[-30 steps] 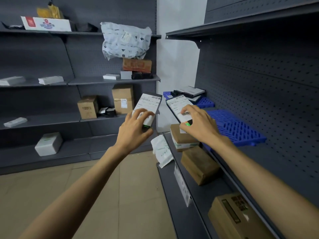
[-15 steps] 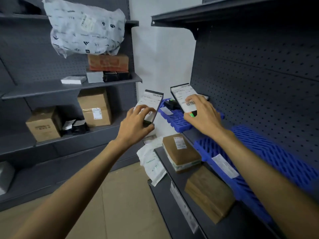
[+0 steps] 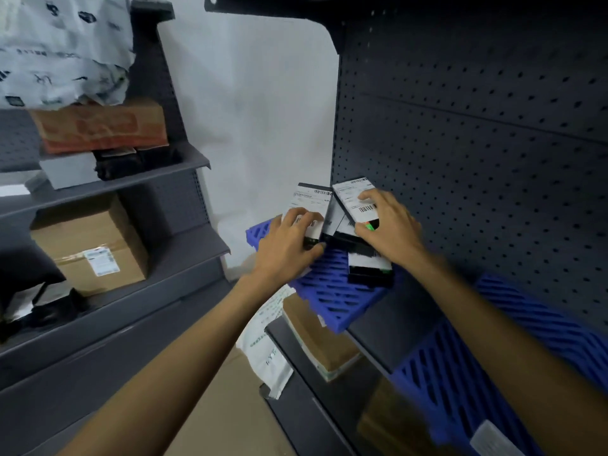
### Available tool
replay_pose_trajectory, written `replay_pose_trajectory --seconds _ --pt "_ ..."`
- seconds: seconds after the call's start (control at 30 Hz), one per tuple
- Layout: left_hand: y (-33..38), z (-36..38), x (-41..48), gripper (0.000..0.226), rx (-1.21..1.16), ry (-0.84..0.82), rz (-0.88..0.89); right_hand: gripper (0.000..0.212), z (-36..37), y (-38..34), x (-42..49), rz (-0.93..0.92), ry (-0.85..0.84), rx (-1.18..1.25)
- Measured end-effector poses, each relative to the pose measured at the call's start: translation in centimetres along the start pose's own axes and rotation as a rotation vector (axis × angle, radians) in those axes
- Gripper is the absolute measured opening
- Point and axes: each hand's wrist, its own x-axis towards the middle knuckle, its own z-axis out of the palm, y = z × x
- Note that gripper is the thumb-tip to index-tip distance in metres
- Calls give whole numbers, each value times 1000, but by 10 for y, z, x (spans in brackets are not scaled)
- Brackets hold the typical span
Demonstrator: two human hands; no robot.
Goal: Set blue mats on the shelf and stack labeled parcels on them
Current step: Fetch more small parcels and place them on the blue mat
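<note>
Left hand (image 3: 289,248), fingers curled, is gripping one labeled parcel (image 3: 311,204) while the right hand (image 3: 388,228) is clasping a second parcel (image 3: 357,199); both, carried in mid-air a moment ago, are now settling onto the black boxes (image 3: 370,268) piled on the blue mat (image 3: 332,297) at the far end of the shelf (image 3: 408,311), suggesting release is nearing.

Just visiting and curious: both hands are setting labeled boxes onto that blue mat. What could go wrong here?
The blue mat seems to overhang the shelf edge, so added weight might tip it. The black parcels already there lie askew; the labeled parcels gripped by the left hand and right hand could slide off.
</note>
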Motion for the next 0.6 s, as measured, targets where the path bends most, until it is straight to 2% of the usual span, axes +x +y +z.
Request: replay_pose_trajectory --seconds 0.17,0.33,0.47,0.6 --pt "-12 15 44 62 -92 -71 18 49 20 13 23 28 -71 41" --pt "-19 19 64 55 -110 -135 184 46 17 17 15 92 -133 56" --pt "-18 12 71 48 -84 -141 362 44 1 2 -11 179 -91 40" --pt "-6 10 60 42 -174 -217 571 45 -15 -21 -60 276 -37 -73"
